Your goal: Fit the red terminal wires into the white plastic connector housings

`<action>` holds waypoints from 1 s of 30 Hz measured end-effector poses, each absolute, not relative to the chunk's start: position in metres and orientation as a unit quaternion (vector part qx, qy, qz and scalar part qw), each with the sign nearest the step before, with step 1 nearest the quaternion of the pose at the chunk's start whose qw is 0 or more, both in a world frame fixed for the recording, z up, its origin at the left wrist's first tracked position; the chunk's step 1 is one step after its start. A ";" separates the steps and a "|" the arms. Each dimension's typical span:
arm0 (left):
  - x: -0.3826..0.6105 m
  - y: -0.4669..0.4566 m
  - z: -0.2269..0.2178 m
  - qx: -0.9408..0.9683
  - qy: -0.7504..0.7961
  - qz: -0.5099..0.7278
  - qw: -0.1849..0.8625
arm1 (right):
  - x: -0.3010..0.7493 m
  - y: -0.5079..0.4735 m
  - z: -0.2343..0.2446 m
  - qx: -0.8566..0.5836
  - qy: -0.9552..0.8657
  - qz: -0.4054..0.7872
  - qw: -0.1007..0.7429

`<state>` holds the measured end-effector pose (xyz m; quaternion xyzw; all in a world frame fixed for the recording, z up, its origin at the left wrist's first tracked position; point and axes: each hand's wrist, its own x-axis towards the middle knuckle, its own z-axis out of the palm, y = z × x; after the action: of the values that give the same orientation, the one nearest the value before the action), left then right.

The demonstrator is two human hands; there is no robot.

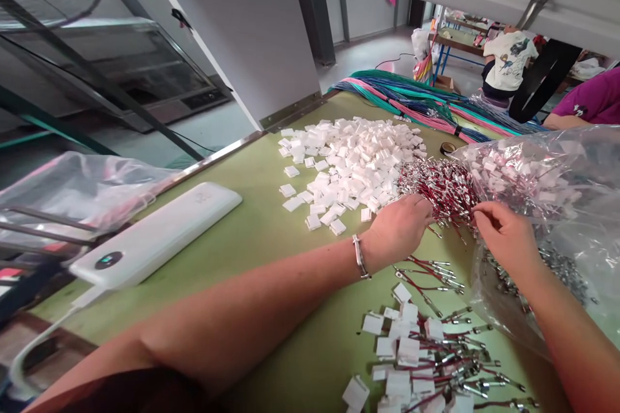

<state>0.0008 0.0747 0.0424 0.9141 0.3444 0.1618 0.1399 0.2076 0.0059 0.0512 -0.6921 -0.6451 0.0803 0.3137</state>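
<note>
My left hand (402, 227), with a silver bracelet at the wrist, reaches over the near side of a heap of short red wires with metal terminals (443, 184). Its fingers are curled closed at the heap; what they hold is hidden. At the heap's right edge, my right hand (511, 239) has thumb and forefinger pinched together among the wires, and I cannot make out what is between them. Behind the left hand spreads a pile of white plastic connector housings (358, 164). Nearer me lie several loose wires (431, 277) and a cluster of white housings with wires attached (407, 352).
A clear plastic bag (571, 206) holding wired housings and metal parts lies on the right. A white power bank (159, 235) with a cable lies left. Bundled coloured cables (407, 100) and a tape roll (447, 148) are at the back. Two other people sit beyond.
</note>
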 end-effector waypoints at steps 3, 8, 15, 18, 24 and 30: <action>0.001 0.071 0.042 0.919 0.317 0.184 0.143 | 0.199 -0.005 0.061 -0.664 -0.647 0.169 0.334; 0.003 0.059 0.040 0.930 0.260 0.236 0.109 | 0.184 -0.010 0.070 -0.640 -0.696 0.133 0.297; -0.001 0.048 0.045 0.922 0.244 0.198 0.224 | 0.174 -0.020 0.085 -0.665 -0.640 0.284 0.260; -0.001 0.052 0.045 0.911 0.284 0.214 0.210 | 0.198 -0.033 0.081 -0.733 -0.616 0.175 0.230; 0.002 0.058 0.038 0.902 0.288 0.209 0.244 | 0.215 -0.062 0.040 -0.768 -0.640 -0.020 0.010; 0.003 0.061 0.034 0.864 0.272 0.229 0.356 | 0.216 -0.061 0.027 -0.762 -0.643 -0.072 0.003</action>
<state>0.0027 0.0613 0.0342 0.8643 0.2722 0.2290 0.3555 0.2163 -0.0612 0.0267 -0.7624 -0.6431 -0.0719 0.0026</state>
